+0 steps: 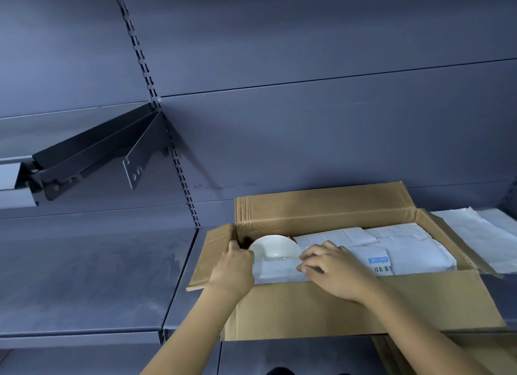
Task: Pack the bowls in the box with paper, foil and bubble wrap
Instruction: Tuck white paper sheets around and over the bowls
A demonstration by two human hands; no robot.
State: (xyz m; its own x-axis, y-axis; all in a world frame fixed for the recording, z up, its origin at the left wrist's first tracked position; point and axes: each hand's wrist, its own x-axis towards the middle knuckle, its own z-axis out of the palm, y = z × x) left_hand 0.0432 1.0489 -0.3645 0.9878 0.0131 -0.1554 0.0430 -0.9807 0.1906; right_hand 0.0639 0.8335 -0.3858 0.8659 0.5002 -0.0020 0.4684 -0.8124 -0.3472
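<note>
White round bowl (pixel 275 250) in cardboard box (pixel 335 310), left corner: my left hand (pixel 233 265) grips its rim, right hand (pixel 335 271) pinches crinkled paper (pixel 391 240).

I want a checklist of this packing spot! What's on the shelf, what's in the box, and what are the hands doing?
Surface: grey metal shelf under everything.
Job's things: open cardboard box; white bowl tilted at its left end; white wrapped bundles fill the rest, one with a barcode label.
Clutter: loose white sheets on the shelf, right of the box.
Hands: left hand holds the bowl's left rim; right hand curled at its right edge, grip unclear.
Cables: nothing seen.
Surroundings: slotted grey wall, dark bracket upper left.
</note>
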